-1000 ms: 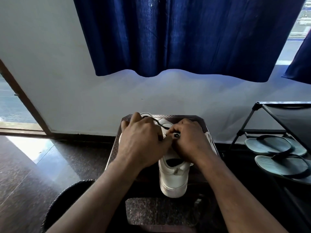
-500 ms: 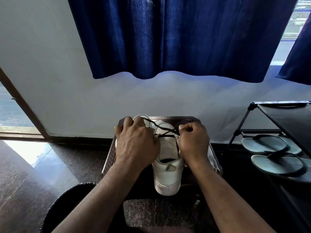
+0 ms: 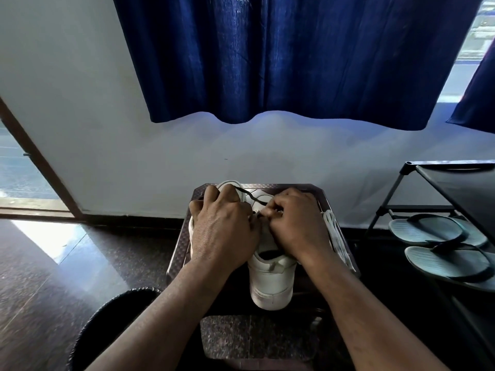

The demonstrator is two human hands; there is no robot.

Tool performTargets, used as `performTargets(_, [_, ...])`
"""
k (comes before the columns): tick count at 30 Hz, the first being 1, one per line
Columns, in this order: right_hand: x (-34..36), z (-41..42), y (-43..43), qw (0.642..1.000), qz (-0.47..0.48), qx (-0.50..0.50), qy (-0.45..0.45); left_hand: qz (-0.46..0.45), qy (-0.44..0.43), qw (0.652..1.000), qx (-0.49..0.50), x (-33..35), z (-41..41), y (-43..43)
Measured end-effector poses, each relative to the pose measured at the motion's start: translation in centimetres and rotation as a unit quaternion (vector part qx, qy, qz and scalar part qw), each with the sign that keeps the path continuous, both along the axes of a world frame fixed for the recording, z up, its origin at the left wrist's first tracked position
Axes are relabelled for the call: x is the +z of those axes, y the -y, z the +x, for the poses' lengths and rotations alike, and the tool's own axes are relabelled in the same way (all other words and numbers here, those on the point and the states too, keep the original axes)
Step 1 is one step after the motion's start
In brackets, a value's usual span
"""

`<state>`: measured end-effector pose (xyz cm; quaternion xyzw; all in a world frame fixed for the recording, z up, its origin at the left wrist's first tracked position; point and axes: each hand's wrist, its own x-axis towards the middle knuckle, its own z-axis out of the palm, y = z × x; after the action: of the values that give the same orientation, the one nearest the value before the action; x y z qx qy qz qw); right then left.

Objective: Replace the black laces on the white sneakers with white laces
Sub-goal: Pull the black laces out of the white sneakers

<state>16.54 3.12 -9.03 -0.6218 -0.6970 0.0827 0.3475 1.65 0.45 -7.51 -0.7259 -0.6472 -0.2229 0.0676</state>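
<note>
A white sneaker (image 3: 272, 282) stands heel toward me on a dark stool (image 3: 187, 231). A second white sneaker (image 3: 227, 183) lies to its left, mostly hidden under my left hand (image 3: 222, 231). A black lace (image 3: 253, 198) runs across the sneaker's front between my hands. My left hand rests over the sneaker with its fingers curled; what they hold is hidden. My right hand (image 3: 297, 226) pinches the black lace at the eyelets. White laces (image 3: 337, 236) lie on the stool's right edge.
A dark round bin (image 3: 112, 317) sits at the lower left. A black shoe rack (image 3: 455, 199) with grey flip-flops (image 3: 439, 245) stands at the right. A white wall and blue curtain (image 3: 294, 57) are behind the stool. The floor is dark polished stone.
My hands were together, then spread apart pulling the black lace taut, and have now come back together over the sneaker's eyelets.
</note>
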Motion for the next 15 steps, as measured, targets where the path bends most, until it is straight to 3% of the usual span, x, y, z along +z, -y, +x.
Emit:
performTargets(2, [0.3, 0.3, 0.0, 0.987, 0.062, -0.096, -0.109, 0.001, 0.001, 1.000, 0.002, 0.0, 0.0, 0.1])
performTargets(5, [1.5, 2.1, -0.6, 0.900, 0.060, -0.197, -0.384, 0.006, 0.005, 1.000, 0.000, 0.0, 0.1, 0.1])
performTargets(7, [2.0, 2.5, -0.6, 0.850, 0.039, -0.150, -0.503, 0.005, 0.004, 1.000, 0.001, 0.0, 0.2, 0.2])
performTargets(9, [2.4, 1.7, -0.2, 0.841, 0.018, -0.070, -0.537, 0.006, 0.004, 1.000, 0.003, 0.0, 0.2, 0.2])
performTargets(11, [2.5, 0.9, 0.4, 0.915, -0.001, -0.024, -0.402, 0.007, 0.002, 1.000, 0.003, 0.0, 0.1, 0.1])
performTargets(13, [1.8, 0.8, 0.3, 0.991, -0.038, -0.002, -0.128, 0.003, -0.004, 1.000, 0.005, -0.1, 0.1, 0.1])
performTargets(14, [1.5, 0.7, 0.3, 0.998, -0.060, 0.001, -0.005, -0.001, -0.004, 1.000, 0.007, -0.1, 0.2, 0.2])
performTargets(15, [1.6, 0.6, 0.4, 0.994, -0.092, 0.005, 0.063, -0.004, -0.002, 1.000, 0.008, -0.1, 0.2, 0.2])
